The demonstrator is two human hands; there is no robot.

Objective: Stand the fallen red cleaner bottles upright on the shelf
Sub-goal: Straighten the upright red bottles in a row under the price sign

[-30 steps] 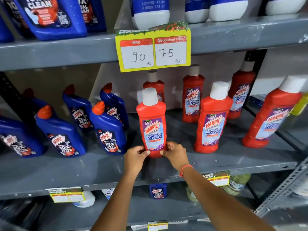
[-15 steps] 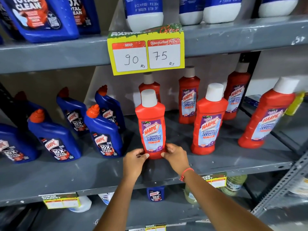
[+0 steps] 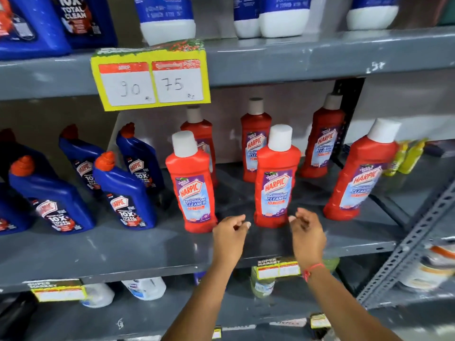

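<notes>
Both hands off the left front bottle [image 3: 190,183]; left hand [image 3: 230,233], right hand [image 3: 307,231] empty, fingers loosely curled, flanking middle bottle [image 3: 277,183]; all reds upright

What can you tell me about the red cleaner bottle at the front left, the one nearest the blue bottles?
The front-left red bottle looks like glossy plastic, a flat-sided body with a tall white cap. Its purple and pale blue label reads Harpic Bathroom Cleaner. It stands upright on the grey shelf, near the front edge, just right of a blue bottle and in front of another red one. Nothing holds it: the left hand hangs open beside its base, apparently not touching.
</notes>
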